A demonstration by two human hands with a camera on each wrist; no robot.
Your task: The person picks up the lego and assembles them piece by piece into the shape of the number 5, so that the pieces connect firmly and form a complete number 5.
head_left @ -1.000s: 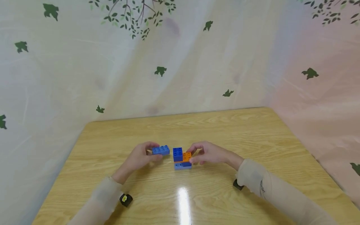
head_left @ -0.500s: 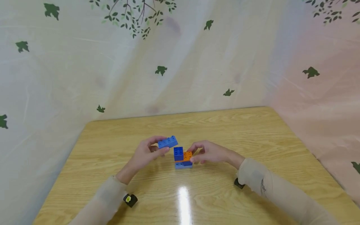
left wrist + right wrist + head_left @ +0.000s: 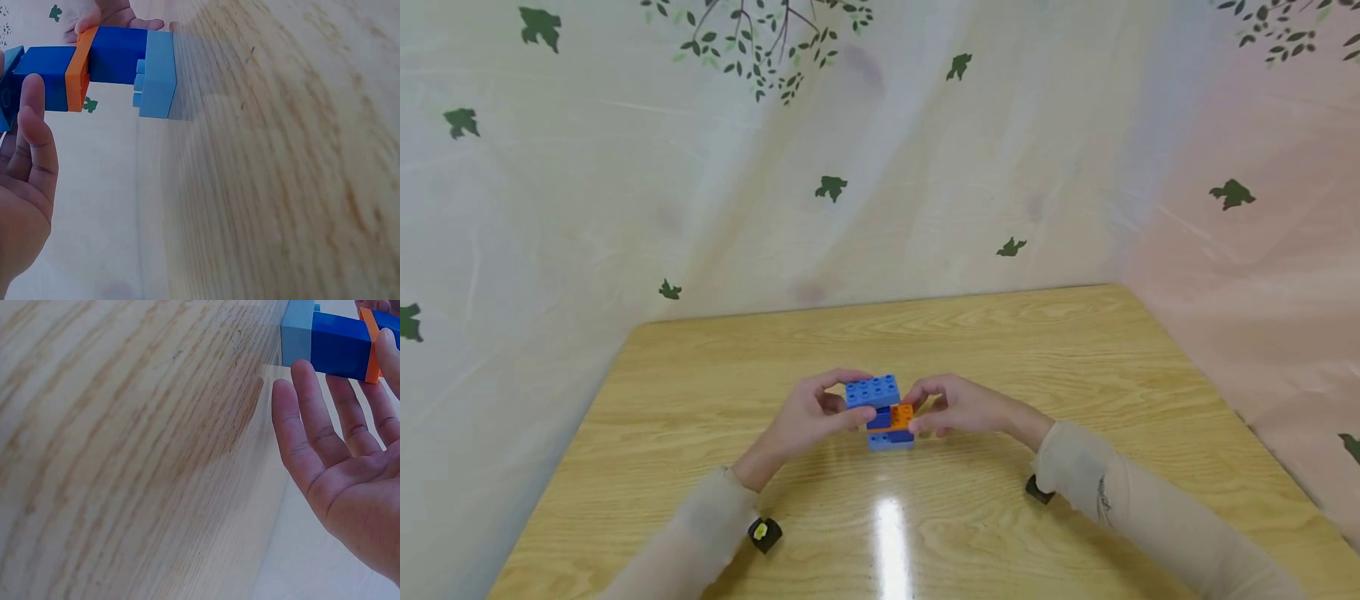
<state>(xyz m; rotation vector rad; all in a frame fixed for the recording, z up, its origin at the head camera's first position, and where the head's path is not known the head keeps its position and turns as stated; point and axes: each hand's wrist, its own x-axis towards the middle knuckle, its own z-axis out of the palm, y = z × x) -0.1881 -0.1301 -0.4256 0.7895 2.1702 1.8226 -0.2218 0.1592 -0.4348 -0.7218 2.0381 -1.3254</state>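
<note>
A small tower of toy building bricks stands on the wooden table [image 3: 970, 517]. From the bottom up it has a light blue brick [image 3: 160, 75], a dark blue brick [image 3: 340, 347], a thin orange brick [image 3: 903, 413] and another dark blue brick [image 3: 47, 78]. My left hand [image 3: 805, 422] pinches a long blue brick [image 3: 871, 392] between thumb and fingers, right at the tower's top and overhanging its left side. My right hand [image 3: 966, 407] holds the tower from the right, thumb on the orange brick's edge. In the right wrist view its lower fingers are spread beside the tower.
A pale cloth backdrop [image 3: 895, 233] with printed leaves hangs behind the table's far edge. Black wrist devices sit under both sleeves, a left one [image 3: 764, 534] and a right one [image 3: 1039, 489], close over the tabletop.
My left hand has lifted the long blue brick and carried it right, from beside the tower to its top. My right hand has stayed at the tower.
</note>
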